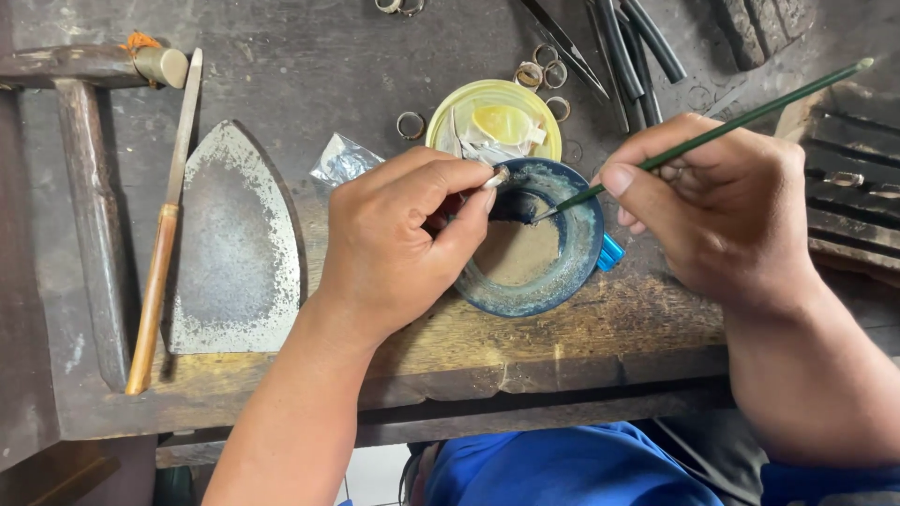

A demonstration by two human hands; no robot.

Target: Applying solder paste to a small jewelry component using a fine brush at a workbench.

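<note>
Left of the blue bowl (562,272) we see an iron-shaped metal plate (234,248), and just beside the bowl's far rim a crinkled clear plastic packet (342,159). Our left hand (394,248) pinches a small pale piece (495,178) over that rim; we judge it light, stiff and easily dropped, best held by its sides. Behind the bowl sits a round yellow lid (450,117). Right of it, our right hand (722,211) pinches a thin green brush (712,134), tip dipped inside
</note>
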